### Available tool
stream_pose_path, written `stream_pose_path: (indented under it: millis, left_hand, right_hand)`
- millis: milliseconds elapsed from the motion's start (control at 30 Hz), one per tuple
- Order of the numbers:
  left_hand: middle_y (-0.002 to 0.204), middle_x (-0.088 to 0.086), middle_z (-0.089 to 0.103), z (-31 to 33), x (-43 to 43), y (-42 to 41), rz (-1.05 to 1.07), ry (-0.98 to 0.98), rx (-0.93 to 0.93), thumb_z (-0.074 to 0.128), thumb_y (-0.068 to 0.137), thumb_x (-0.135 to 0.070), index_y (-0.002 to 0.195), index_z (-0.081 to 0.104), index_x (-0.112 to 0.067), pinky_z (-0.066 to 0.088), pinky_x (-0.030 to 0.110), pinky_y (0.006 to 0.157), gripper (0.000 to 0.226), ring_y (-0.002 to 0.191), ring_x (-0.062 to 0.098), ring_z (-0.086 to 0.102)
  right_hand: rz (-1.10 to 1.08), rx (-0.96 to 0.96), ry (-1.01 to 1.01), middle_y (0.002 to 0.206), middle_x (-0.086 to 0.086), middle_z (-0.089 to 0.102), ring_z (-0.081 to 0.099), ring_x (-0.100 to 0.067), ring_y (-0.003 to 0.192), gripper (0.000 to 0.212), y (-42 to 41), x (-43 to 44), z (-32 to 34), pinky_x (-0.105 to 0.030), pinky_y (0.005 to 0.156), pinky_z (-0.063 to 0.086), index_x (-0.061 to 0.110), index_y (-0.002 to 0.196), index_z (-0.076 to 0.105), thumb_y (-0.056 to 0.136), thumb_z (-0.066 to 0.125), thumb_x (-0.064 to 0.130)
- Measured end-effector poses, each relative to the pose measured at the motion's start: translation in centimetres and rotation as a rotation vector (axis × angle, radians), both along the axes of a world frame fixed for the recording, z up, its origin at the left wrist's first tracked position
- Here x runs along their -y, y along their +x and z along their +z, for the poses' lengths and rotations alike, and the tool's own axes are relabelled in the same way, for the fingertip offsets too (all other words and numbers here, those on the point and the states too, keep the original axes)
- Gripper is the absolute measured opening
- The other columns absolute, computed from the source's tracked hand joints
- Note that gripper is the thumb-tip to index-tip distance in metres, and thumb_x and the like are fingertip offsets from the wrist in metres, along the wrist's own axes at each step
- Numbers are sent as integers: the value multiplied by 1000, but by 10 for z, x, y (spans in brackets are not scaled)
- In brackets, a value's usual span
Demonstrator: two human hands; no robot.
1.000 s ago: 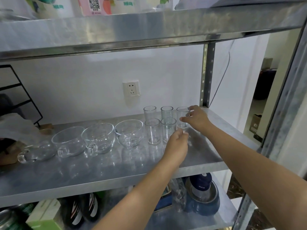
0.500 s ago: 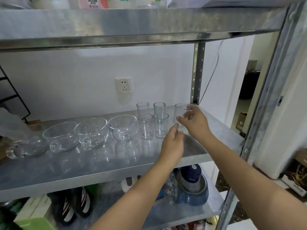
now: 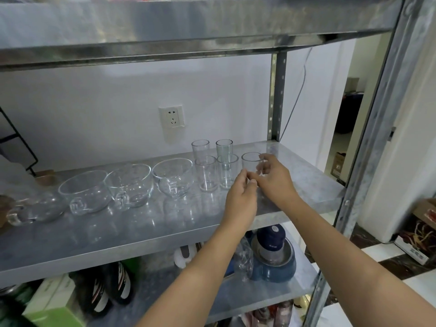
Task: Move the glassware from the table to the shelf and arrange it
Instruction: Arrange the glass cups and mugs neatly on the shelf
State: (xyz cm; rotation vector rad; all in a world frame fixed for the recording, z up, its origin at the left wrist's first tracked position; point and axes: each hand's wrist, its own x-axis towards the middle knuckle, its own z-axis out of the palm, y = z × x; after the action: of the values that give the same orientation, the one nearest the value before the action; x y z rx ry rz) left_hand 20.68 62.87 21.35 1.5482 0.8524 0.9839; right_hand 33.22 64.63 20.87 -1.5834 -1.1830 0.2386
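Here, the small clear cylindrical glass (image 3: 250, 162) ends the front row on the right, my right hand (image 3: 276, 181) curled round it; my left hand (image 3: 240, 197) touches its base, grip I cannot tell. Risk: a sideways nudge would knock the neighbouring clear tumbler (image 3: 227, 171). Slick grey metal shelf (image 3: 306, 185); white wall socket (image 3: 171, 117) behind.

A: What can be seen of the person?

B: Only two arms. Behind the left hand (image 3: 240, 197) is a bare left forearm (image 3: 203, 274). Behind the right hand (image 3: 274, 182) is a bare right forearm (image 3: 354, 263) (both uncovered to the picture's lower edge).
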Motion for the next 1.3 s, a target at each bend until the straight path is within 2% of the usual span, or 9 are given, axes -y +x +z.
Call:
stream_pose_path:
  millis: [433,567,767,867,1033,1100,1167,1233,1300]
  left_hand:
    - [155,-9,32,1,-2,0,15,28,-25,39,102,-23,147,38,-17,24,26,116,46,143,6,28]
    - [120,-25,47,7,3,-3,-12,23,-23,38,103,-19,127,54,-24,32,8,92,29,105,-24,42]
    - [109,-24,58,3,0,-2,-2,18,-38,38,102,-21,112,54,-16,38,9,84,20,95,-25,49]
    - [141,-20,43,8,4,-3,6,-6,-27,39,101,-26,140,45,-20,31,23,111,40,131,-5,38]
    - [153,-8,37,23,23,-21,-23,48,-18,40,102,-22,149,34,-20,28,15,108,47,137,4,36]
    - [148,-5,44,46,18,-29,7,102,67,42,102,-17,145,42,-15,31,9,101,43,131,2,41]
    - [142,9,52,76,-1,-33,64,61,104,45,100,-16,135,53,-7,37,25,106,37,129,16,49]
    - [109,21,66,105,-31,-32,80,11,37,47,96,-17,103,64,-1,48,39,88,25,103,32,62]
    - [74,10,55,129,-61,-31,105,-66,-33,48,94,-25,80,56,-9,44,30,70,23,72,25,54]
  right_hand:
    - [56,-7,-18,111,-1,64,63,-16,102,59,0,0,1,-21,82,47,16,138,48,86,73,27]
    - [64,6,-28,113,-1,63,63,-15,104,59,1,-2,0,-21,82,46,17,139,48,86,73,26]
    - [84,-30,-30,112,-1,62,63,-18,104,57,1,-4,-1,-13,74,44,17,139,47,87,72,22]
    - [102,-68,-32,117,-4,62,62,-19,109,62,1,-1,0,-16,78,47,16,141,45,87,73,25]
    - [47,-161,88,128,-3,58,55,-17,119,72,9,6,21,-32,103,44,14,143,42,84,72,42]
    - [15,-183,113,121,-4,62,58,-17,114,67,13,-5,48,-23,92,47,13,138,48,84,73,43]
    - [65,-170,-1,119,-4,63,59,-17,112,64,18,-25,76,-19,86,47,12,135,51,84,74,42]
    - [133,-100,-206,129,-7,60,57,-21,116,70,23,-49,98,-29,95,48,13,136,52,79,77,46]
    - [173,-3,-359,136,-10,55,55,-25,121,76,19,-70,113,-34,100,47,10,138,50,77,78,46]
